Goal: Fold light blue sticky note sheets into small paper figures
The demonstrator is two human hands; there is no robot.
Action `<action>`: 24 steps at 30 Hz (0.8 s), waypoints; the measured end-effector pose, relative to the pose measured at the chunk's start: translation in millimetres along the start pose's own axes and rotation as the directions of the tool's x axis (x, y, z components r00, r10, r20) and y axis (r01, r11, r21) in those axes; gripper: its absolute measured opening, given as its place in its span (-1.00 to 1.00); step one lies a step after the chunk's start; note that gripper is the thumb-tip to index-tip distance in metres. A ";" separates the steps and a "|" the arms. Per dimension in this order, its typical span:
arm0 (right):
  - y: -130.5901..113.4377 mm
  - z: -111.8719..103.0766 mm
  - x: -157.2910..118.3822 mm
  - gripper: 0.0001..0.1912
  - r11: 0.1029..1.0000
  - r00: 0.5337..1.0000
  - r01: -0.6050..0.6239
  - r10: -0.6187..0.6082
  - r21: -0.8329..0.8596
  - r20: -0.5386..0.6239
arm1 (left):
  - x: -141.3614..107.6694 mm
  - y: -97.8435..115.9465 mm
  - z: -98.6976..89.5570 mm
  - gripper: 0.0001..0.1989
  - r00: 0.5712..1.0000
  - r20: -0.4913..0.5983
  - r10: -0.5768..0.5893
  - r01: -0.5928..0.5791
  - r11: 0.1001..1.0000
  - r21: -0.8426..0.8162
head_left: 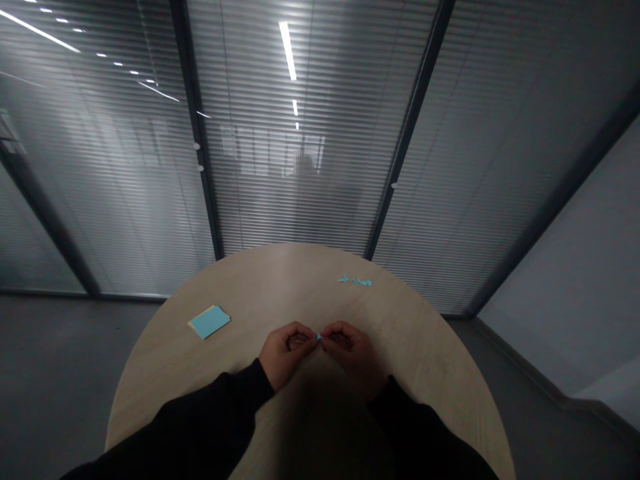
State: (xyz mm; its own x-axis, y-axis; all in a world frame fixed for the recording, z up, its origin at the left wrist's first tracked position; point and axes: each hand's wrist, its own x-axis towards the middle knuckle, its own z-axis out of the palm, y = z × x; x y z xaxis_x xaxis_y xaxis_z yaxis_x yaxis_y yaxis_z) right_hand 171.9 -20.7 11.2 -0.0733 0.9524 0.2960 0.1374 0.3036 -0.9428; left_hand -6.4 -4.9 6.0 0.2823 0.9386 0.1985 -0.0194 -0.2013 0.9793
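Note:
My left hand and my right hand meet above the middle of a round pale wooden table. Their fingertips pinch a tiny light-blue paper piece between them, and most of it is hidden by my fingers. Farther left on the table lies a pad of light-blue sticky notes on a yellowish backing, out of reach of my fingertips. Thin torn blue paper scraps lie near the far edge, well beyond my right hand.
Behind the table stands a glass partition with closed blinds and dark metal frames. A grey floor surrounds the table, and a pale wall rises at the right. A blurred figure shows faintly behind the glass.

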 end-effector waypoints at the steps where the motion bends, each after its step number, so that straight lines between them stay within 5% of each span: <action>1: -0.6 0.0 0.0 -0.80 1.000 1.000 0.009 -0.009 0.001 0.002 | 0.0 -0.1 0.0 -0.74 1.000 0.001 -0.003 0.003 1.000 0.002; 24: -7.0 4.3 -3.8 -0.88 0.965 0.982 0.185 -0.191 -0.186 -0.013 | 4.9 -3.4 1.1 -0.57 0.989 0.043 -0.144 0.151 0.954 -0.257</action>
State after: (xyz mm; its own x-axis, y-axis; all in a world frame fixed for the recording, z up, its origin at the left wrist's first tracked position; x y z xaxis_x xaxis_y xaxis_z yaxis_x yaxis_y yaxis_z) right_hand 167.0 -26.6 16.0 -0.0858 0.8773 0.4722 0.3029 0.4745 -0.8265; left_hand -4.0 0.1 3.6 0.3233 0.9448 0.0531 -0.2229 0.0214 0.9746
